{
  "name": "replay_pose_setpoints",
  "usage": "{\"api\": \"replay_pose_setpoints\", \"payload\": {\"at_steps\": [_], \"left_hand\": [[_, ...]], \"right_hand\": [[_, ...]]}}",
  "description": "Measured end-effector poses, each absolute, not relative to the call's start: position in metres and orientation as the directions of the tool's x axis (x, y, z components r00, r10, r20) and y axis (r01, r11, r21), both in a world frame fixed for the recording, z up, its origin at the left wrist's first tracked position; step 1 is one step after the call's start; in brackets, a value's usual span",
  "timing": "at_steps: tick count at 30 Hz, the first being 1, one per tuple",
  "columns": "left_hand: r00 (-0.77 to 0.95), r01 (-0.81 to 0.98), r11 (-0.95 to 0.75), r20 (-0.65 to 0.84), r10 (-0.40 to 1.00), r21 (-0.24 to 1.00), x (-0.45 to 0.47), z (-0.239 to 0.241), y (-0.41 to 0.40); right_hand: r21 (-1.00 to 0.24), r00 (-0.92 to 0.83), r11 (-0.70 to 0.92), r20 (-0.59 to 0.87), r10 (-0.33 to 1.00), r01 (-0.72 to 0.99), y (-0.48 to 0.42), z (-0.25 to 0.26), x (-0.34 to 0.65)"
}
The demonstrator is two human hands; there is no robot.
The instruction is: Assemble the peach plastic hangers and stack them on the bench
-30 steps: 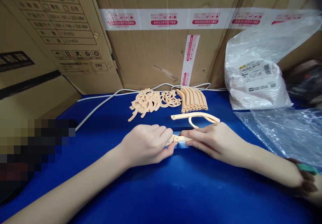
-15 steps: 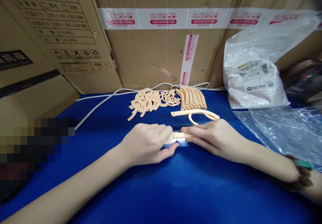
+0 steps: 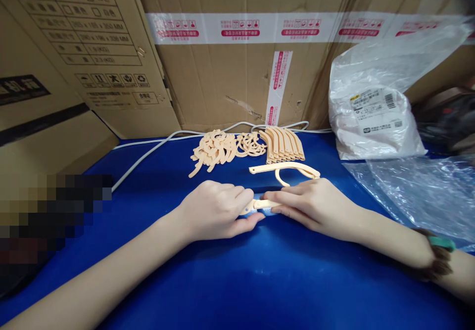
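On table (image 3: 237, 280), left hand (image 3: 215, 211), right hand (image 3: 315, 206), one strip (image 3: 261, 204)

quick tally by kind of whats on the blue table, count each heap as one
peach part heaps: 3 (curved strips, rings, stacked arms)
single peach parts: 2 (loose part, held part between left hand and right hand)
plastic bags: 2 (white labelled bag, clear bag)
white cable: 1
total: 8

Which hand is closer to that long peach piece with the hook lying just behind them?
Right hand. Its knuckles lie just in front of the hooked piece, almost touching its curl; the left hand sits further off to the left. Both pinch a small peach part.
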State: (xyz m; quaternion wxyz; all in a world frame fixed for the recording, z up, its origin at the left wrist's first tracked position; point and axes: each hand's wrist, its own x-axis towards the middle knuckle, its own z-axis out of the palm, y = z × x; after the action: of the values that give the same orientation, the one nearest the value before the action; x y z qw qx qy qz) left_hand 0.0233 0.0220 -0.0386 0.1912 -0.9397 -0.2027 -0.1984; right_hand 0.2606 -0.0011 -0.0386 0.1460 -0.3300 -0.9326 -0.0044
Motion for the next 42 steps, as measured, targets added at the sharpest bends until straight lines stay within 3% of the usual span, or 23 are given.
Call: {"api": "replay_pose_setpoints", "payload": {"at_steps": [12, 22, 30, 42], "left_hand": [[0.804, 0.524, -0.814, 0.463, 0.374, -0.251, 0.018, -0.036, 0.025], [0.839, 0.449, -0.881, 0.409, 0.357, -0.151, 0.015, -0.036, 0.028], [0.776, 0.555, -0.799, 0.489, 0.398, -0.232, 0.016, -0.037, 0.030], [0.753, 0.588, -0.780, 0.497, 0.432, -0.213, 0.011, -0.037, 0.031]], "right_hand": [[0.067, -0.737, 0.777, 0.378, 0.561, 0.626, 0.005, -0.036, 0.263], [0.106, -0.735, 0.773, 0.413, 0.538, 0.626, 0.010, -0.036, 0.266], [0.124, -0.712, 0.743, 0.426, 0.559, 0.657, 0.010, -0.037, 0.269], [0.107, -0.676, 0.733, 0.493, 0.547, 0.671, 0.009, -0.032, 0.270]]}}
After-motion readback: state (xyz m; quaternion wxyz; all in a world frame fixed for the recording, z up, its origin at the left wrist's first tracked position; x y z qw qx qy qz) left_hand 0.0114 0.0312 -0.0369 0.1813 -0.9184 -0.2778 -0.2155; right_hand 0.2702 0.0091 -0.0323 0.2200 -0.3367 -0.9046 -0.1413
